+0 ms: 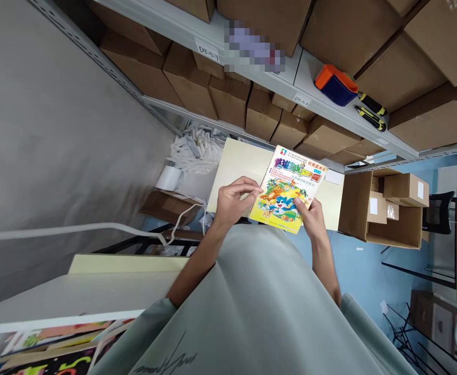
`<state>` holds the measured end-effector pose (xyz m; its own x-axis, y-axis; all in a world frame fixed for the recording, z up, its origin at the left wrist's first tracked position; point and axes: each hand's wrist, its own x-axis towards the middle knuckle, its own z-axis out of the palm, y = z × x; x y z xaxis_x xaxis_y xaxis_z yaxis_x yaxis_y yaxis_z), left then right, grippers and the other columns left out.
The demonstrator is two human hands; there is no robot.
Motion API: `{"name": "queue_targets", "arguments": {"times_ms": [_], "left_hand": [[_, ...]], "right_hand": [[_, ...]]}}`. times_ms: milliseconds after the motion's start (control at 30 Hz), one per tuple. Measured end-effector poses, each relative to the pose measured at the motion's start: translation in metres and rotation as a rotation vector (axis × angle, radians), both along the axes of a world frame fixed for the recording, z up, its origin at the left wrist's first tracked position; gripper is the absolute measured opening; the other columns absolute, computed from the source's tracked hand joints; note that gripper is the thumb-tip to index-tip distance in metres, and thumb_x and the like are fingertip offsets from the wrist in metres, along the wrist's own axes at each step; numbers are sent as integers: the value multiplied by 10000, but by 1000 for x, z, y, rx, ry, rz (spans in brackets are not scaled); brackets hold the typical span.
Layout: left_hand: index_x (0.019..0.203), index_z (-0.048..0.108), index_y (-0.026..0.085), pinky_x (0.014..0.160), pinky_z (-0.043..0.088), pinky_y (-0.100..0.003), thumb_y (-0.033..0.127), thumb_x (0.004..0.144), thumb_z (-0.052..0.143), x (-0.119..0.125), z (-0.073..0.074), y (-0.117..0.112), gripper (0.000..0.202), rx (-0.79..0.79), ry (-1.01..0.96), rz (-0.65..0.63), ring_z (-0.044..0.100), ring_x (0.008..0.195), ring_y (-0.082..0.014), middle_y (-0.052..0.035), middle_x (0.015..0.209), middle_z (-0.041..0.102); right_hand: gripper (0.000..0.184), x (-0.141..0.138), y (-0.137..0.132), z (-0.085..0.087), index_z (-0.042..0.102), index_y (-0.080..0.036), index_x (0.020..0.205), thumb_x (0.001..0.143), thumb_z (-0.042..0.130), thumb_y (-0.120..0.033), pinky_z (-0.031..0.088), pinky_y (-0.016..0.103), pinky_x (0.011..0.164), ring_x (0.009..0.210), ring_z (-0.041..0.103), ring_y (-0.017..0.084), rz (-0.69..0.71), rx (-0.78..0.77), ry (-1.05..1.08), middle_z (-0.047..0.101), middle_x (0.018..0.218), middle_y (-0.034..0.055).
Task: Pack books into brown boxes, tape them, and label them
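Note:
A children's picture book (285, 190) with a colorful cartoon cover, yellow along the bottom, is tilted a little above a pale tabletop (234, 166). My right hand (311, 213) grips its lower right side, thumb on the front cover and the other fingers behind. At the book's left edge is my left hand (237, 200), its thumb and fingertips drawn together in a pinch. Whether those fingertips hold the cover's edge or something thin is too small to tell.
Shelves of cardboard boxes (267, 112) run along the back. Yellow-black utility knives (371, 119) and an orange-blue holder (335, 86) lie on a shelf. An open carton (355, 208) with smaller boxes stands right. White scraps (197, 151) pile up left, near a white cable (115, 226).

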<state>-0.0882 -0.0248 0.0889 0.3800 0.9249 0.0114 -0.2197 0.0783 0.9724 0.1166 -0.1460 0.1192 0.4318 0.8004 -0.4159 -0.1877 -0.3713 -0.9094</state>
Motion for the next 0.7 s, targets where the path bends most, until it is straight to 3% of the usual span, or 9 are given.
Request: {"name": "queue_targets", "arguments": {"times_ms": [467,700], "left_hand": [[796,869,229,813,595,-352,334,865,851,-3,6,-22,127,22,13,-14,732,892,-226,-82,885,769],[809,874,239,818,587,-345,298,855,845,-1,2,-27,80,7,-7,-42,728,895,-220,-78,897,766]], "right_hand": [[638,-6,-23,1,771,-224,1119,758,893,-735,706,493,883,1066,823,379,4,27,-7,854,1161,93],[612,-4,-29,3,778,-220,1096,756,908,-712,701,497,914,1076,819,376,-14,28,-8,856,1157,90]]}}
